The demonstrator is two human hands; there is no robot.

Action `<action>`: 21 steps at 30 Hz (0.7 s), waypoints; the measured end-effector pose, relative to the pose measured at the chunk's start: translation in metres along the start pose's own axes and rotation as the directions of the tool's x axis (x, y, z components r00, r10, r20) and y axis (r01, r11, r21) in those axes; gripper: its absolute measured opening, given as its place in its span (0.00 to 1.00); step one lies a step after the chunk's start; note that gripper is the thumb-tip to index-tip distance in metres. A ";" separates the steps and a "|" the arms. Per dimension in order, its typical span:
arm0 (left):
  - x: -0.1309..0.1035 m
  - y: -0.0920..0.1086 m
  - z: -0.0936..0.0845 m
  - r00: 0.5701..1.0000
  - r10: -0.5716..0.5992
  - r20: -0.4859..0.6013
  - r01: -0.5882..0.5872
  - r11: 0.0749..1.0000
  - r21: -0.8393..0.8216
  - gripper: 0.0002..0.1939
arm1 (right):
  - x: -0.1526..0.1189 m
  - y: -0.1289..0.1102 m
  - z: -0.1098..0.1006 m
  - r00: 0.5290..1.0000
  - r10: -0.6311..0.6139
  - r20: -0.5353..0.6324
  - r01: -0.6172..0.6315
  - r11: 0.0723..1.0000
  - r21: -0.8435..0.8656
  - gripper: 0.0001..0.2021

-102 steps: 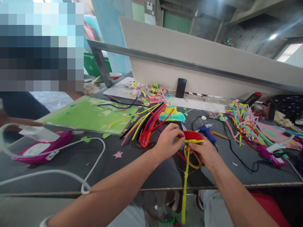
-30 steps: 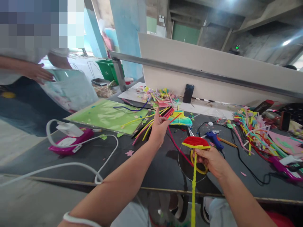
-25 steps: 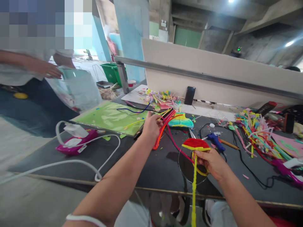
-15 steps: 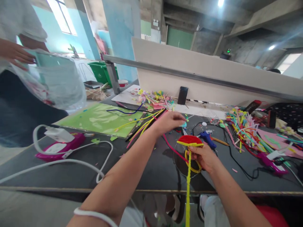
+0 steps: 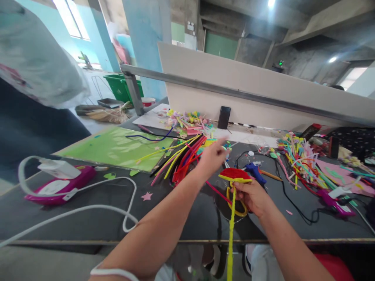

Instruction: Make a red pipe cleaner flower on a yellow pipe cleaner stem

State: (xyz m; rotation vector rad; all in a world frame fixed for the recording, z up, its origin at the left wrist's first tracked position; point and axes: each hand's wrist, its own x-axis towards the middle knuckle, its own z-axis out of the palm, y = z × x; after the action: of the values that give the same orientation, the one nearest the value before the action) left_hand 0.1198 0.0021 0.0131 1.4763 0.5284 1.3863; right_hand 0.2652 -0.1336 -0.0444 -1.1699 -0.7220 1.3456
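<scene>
Near the front of the dark table, my right hand [image 5: 252, 194] is closed on a red half-round piece [image 5: 234, 173] with a yellow edge. A long yellow strip [image 5: 231, 234] hangs from it past the table edge. Below that hand lie a yellow ring [image 5: 240, 213] and a pink-red strip [image 5: 216, 190]. My left hand [image 5: 215, 154] is slightly blurred, its fingers apart and nothing in them, above the table beside scissors with a light blue handle, partly hidden. Left of it lies a bundle of coloured pipe cleaners [image 5: 183, 158].
A blue glue gun [image 5: 255, 171] lies right of the red piece. A phone [image 5: 224, 117] leans on the white partition [image 5: 249, 82]. Purple power strips [image 5: 61, 185] with cables flank the work area. More pipe cleaners [image 5: 299, 156] lie at right. A person [image 5: 32, 78] stands at left.
My left hand has shifted slightly and its fingers have spread, uncovering more of the coloured bundle. The person at left has moved closer. The right hand still holds the red piece.
</scene>
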 end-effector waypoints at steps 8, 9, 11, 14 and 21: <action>0.033 -0.010 -0.067 0.894 -0.355 -0.274 0.164 0.827 -0.537 0.20 | 0.001 -0.002 0.000 1.000 0.031 0.007 -0.031 0.999 0.013 0.12; 0.029 -0.009 -0.060 0.930 -0.308 -0.199 0.182 0.858 -0.480 0.18 | 0.001 -0.002 0.000 0.999 0.033 0.016 -0.033 0.999 0.005 0.12; 0.015 -0.007 -0.039 0.985 -0.172 -0.010 0.165 0.955 -0.247 0.15 | 0.002 0.000 0.000 0.999 0.030 0.039 -0.029 0.999 -0.028 0.13; -0.007 -0.002 -0.005 0.842 -0.052 0.538 -0.033 0.989 0.147 0.07 | 0.002 0.004 -0.002 0.998 0.024 0.053 -0.020 0.997 -0.078 0.11; -0.023 -0.004 0.014 0.574 0.000 0.819 -0.420 0.858 0.295 0.05 | 0.001 0.006 -0.003 0.998 0.035 0.048 -0.028 0.991 -0.134 0.11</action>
State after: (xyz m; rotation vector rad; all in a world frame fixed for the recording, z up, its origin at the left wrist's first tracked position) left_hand 0.1284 -0.0213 0.0011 2.4352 0.0653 0.6035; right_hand 0.2662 -0.1341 -0.0517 -1.2615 -0.8430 1.3740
